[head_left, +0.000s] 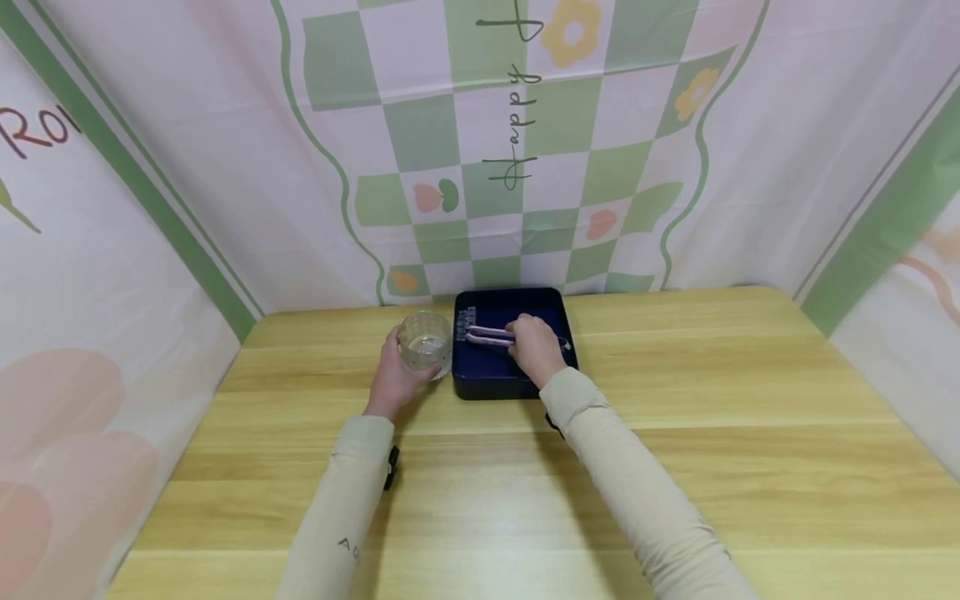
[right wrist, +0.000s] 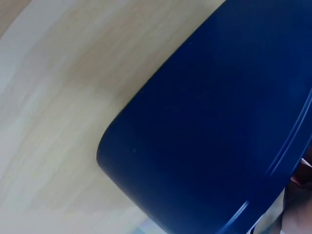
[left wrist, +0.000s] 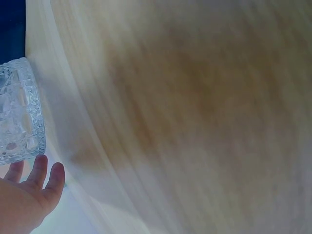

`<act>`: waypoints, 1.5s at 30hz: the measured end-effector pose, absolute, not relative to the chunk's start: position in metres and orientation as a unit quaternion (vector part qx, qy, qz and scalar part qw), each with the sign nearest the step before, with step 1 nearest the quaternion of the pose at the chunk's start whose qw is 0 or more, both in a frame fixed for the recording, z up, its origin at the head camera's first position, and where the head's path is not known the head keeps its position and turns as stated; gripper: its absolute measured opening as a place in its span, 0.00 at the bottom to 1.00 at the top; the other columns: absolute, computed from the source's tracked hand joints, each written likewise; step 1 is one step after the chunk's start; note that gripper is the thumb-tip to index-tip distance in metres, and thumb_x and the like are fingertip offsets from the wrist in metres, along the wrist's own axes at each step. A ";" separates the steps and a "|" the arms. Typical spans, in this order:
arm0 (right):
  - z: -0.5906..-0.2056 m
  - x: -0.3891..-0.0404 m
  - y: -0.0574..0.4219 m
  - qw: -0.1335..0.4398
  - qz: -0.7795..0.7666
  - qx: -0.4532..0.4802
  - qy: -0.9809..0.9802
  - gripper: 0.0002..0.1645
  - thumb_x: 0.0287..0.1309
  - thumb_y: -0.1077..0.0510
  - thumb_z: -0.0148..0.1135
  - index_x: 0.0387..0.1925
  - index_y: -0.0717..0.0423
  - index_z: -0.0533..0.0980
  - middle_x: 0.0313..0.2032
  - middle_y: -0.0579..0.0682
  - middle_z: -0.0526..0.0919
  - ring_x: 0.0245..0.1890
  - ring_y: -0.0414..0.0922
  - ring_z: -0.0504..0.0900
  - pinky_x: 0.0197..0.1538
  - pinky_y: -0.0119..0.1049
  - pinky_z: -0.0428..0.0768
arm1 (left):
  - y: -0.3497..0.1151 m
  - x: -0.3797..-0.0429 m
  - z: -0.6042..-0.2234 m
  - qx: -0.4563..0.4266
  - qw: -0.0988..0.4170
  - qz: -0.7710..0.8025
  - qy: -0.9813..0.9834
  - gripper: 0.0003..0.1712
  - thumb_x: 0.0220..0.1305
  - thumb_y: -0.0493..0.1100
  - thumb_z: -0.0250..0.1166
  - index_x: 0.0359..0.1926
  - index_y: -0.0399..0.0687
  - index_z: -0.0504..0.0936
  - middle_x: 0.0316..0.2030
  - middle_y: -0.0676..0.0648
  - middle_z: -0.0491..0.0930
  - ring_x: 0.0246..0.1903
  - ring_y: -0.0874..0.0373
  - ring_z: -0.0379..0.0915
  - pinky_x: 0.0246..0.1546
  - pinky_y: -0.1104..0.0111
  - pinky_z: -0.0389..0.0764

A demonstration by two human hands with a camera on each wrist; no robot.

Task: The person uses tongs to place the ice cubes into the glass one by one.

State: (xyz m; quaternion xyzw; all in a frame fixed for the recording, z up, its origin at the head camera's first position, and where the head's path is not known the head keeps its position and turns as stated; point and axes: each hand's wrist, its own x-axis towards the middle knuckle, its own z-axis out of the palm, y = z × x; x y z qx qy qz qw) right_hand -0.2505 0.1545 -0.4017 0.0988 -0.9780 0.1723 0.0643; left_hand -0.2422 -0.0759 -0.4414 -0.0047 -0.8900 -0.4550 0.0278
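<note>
Sleeves fill the near edge of our head view; beyond them our left hand [head_left: 395, 377] curls round a clear glass [head_left: 425, 342] standing on the counter [head_left: 675, 467], just beside a dark blue tray [head_left: 495, 385]. Our right hand [head_left: 534, 346] pinches pale pink tongs [head_left: 489, 335] over that tray.

From the left wrist we see the glass [left wrist: 18, 109] and our loosely curved fingers [left wrist: 48, 180].

From the right wrist we see mostly the tray [right wrist: 219, 141]; this hand's grip cannot be told here.
</note>
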 end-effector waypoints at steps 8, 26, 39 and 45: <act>-0.397 -0.251 0.162 0.088 0.176 0.099 -0.976 0.18 0.54 0.66 0.63 0.48 0.63 0.81 0.43 0.60 0.83 0.45 0.56 0.82 0.49 0.46 0.82 | -0.076 -0.241 -0.440 -0.006 0.027 -0.459 -0.888 0.55 0.48 0.42 0.74 0.72 0.43 0.50 0.68 0.36 0.59 0.69 0.41 0.57 0.70 0.48 0.59; -0.379 -0.244 0.163 0.140 0.212 0.122 -0.960 0.19 0.56 0.62 0.65 0.50 0.61 0.80 0.47 0.59 0.82 0.48 0.55 0.81 0.50 0.46 0.82 | -0.075 -0.241 -0.442 -0.008 0.035 -0.458 -0.888 0.56 0.47 0.42 0.74 0.72 0.42 0.51 0.68 0.36 0.60 0.68 0.41 0.58 0.70 0.48 0.60; -0.372 -0.235 0.143 0.153 0.241 0.171 -0.943 0.17 0.54 0.64 0.66 0.47 0.61 0.81 0.45 0.57 0.84 0.45 0.52 0.82 0.48 0.42 0.83 | -0.074 -0.242 -0.443 -0.016 0.042 -0.459 -0.887 0.56 0.45 0.42 0.75 0.72 0.42 0.51 0.67 0.36 0.61 0.68 0.42 0.59 0.70 0.48 0.61; -0.371 -0.232 0.138 0.134 0.234 0.188 -0.944 0.18 0.53 0.64 0.67 0.49 0.60 0.81 0.46 0.57 0.83 0.44 0.51 0.82 0.47 0.41 0.83 | -0.075 -0.242 -0.442 -0.007 0.028 -0.461 -0.887 0.57 0.46 0.44 0.75 0.72 0.45 0.50 0.68 0.38 0.60 0.68 0.42 0.58 0.70 0.47 0.60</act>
